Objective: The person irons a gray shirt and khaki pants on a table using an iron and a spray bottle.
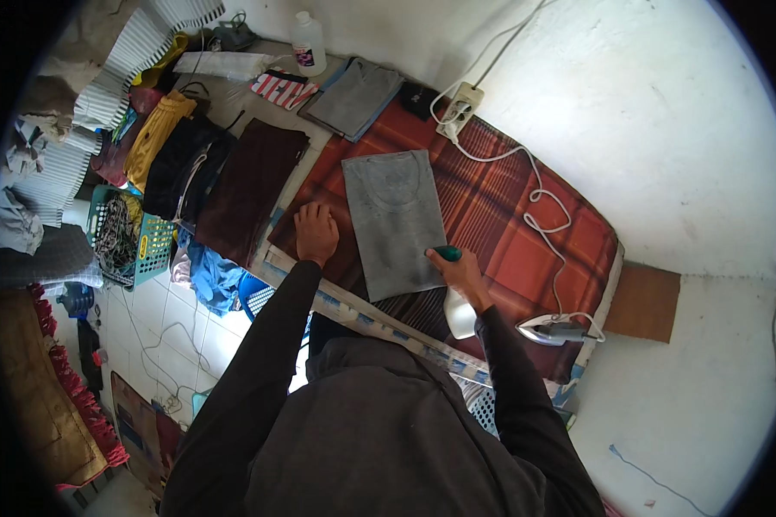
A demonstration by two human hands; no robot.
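Observation:
A folded grey T-shirt (396, 226) lies flat on the ironing surface, its round neckline toward the wall. Darker patches show on its front. My right hand (463, 278) grips a spray bottle (459, 315) with a green spray head and a white body, at the shirt's right edge. The head points over the shirt. My left hand (316, 234) rests on the red-brown plaid cloth (517, 249) just left of the shirt, holding nothing, its fingers slightly bent. An electric iron (551, 330) sits at the right end of the cloth.
The iron's white cord (535, 174) winds across the cloth to a power strip (460, 113) by the wall. Folded grey clothes (355, 97), a clear plastic bottle (308, 45) and dark folded garments (255, 187) stand farther back. A green basket (152, 242) is at the left.

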